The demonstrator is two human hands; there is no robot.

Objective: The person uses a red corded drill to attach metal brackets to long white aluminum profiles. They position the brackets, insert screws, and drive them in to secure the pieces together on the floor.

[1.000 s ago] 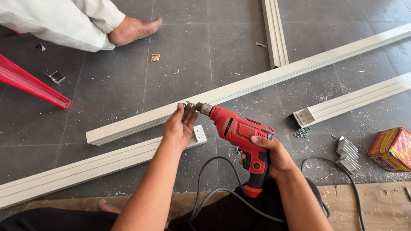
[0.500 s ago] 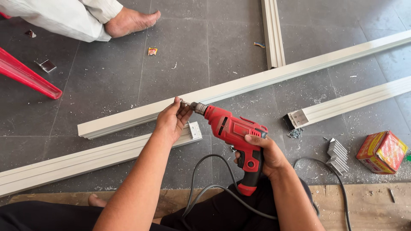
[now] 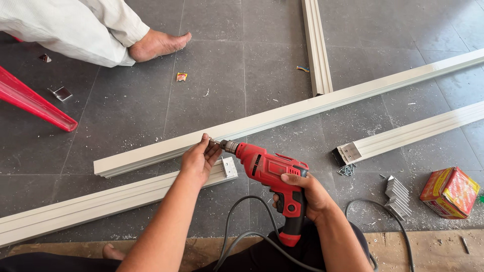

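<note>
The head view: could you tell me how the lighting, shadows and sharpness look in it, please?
In the head view, the light is soft and even; shadows under the red drill and left hand are faint. In the head view, focus is sharp across the grey tiled floor, with no motion blur. In the head view, the pale frame rail is bright but not glaring.

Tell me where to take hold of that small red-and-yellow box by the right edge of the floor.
Grip the red-and-yellow box across its two long side faces, coming from above. It lies tilted on the tile floor with its top face clear; the stack of metal brackets crowds its left side.
</note>
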